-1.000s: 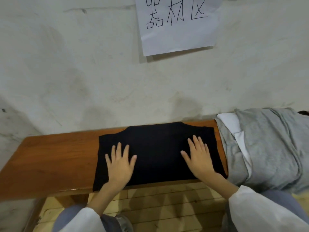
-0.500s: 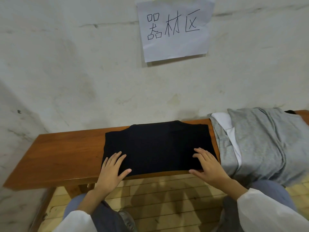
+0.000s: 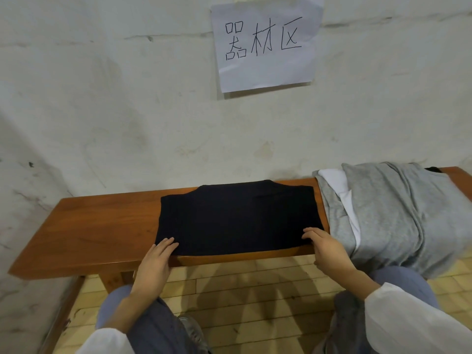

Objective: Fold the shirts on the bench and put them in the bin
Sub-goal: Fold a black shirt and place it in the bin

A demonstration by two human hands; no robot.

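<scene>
The grey shirt (image 3: pixel 398 213) is hiding most of a white shirt (image 3: pixel 334 182); the right end of the bench (image 3: pixel 89 226) is running off the picture's edge.

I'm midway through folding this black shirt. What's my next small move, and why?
Probably pinch both near corners and lift that edge for the next fold. The left hand and right hand rest at those corners of the black shirt, which lies flat but wide on the bench.
</scene>
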